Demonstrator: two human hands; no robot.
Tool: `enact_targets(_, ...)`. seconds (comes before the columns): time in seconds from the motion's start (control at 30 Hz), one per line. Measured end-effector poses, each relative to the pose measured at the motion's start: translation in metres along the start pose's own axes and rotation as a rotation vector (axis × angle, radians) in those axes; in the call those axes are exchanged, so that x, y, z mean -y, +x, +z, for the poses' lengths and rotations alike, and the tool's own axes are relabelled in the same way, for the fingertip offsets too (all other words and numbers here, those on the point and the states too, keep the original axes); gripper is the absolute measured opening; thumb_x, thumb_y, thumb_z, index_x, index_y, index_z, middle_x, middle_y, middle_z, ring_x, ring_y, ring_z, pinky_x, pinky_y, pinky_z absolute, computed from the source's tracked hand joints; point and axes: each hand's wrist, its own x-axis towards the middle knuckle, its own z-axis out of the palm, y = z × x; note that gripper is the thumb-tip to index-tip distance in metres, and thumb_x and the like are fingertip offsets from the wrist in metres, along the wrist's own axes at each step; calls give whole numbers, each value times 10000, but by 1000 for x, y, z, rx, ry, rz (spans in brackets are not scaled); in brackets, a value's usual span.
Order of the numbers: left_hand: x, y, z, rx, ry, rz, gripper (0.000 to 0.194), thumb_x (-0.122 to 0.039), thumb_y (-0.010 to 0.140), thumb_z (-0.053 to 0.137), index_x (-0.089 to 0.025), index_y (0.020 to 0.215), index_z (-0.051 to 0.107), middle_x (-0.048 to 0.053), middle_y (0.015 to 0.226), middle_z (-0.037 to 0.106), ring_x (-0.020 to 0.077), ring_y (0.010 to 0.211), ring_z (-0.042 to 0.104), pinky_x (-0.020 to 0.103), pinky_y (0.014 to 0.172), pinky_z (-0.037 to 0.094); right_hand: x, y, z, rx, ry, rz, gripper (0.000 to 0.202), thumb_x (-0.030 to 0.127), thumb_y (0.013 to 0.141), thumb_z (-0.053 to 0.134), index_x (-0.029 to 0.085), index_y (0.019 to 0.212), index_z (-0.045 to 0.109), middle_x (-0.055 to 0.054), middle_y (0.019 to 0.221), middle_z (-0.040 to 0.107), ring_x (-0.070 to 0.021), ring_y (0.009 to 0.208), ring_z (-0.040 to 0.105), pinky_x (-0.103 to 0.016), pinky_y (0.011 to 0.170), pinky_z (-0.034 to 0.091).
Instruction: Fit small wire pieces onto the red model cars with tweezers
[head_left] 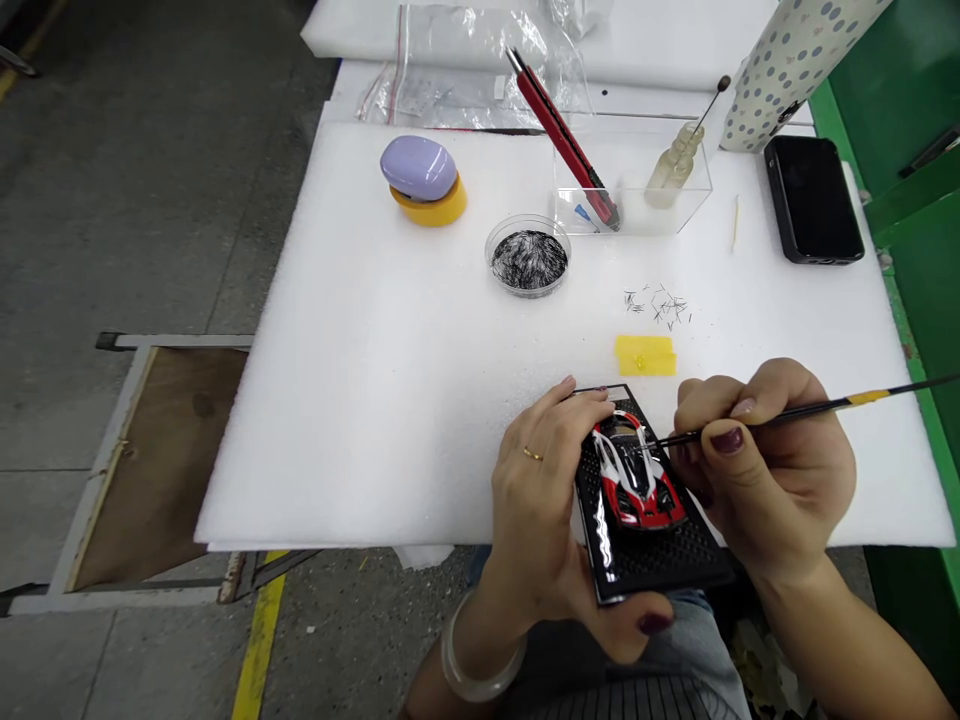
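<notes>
My left hand (547, 490) grips a black patterned base (667, 562) from its left side, fingers over the far part and thumb under the near edge. On the base sits a red, white and black model car (643, 490). Pinched in my right hand (765, 460) is a thin black brush-like tool (817, 408) with a yellow band. Its tip reaches the car's upper middle; whether it touches is too small to tell. Beyond the hands lie a yellow sticky piece (646, 356), scattered tiny black strands (667, 305) and a round clear dish (529, 258) of black strands.
A clear box (637, 212) holds a small glass bottle (675, 165) and a leaning red cutter (562, 125). Around it are a lilac oval object (418, 168) on a yellow round one, a black device (814, 200), a dotted cylinder (802, 70) and plastic bags (480, 75).
</notes>
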Motion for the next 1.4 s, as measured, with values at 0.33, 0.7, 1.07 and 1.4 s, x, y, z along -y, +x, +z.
enact_targets(0.33,2,-1,3,-28,-21,25,537,-598,965,450,-214,1315,584,85,1286,719,307,1339,595,517,1175,449,0,0,1,-13,-9,8,142,150,951,650,243,905,552,28,698,594,-93,540,486,-180,394,367)
enact_targets(0.7,4,-2,3,-28,-29,32,615,-673,932,439,-219,1321,582,91,1294,711,329,1339,592,534,1172,451,-1,0,0,4,-18,-2,141,159,961,646,254,912,555,18,709,576,-107,546,473,-204,381,325)
enact_targets(1.07,1,-1,1,-17,-47,32,811,-854,876,365,-208,1323,567,106,1286,705,340,1336,589,546,1151,450,0,-2,0,-65,23,10,120,191,960,661,266,929,572,23,721,587,-105,504,485,-229,382,359)
enact_targets(1.4,-9,-1,0,32,41,14,903,-914,808,427,-186,1333,523,138,1304,678,376,1357,547,569,1116,434,13,-4,-19,-194,-217,-96,172,385,1017,599,255,980,705,-12,721,676,-149,602,604,-293,542,469)
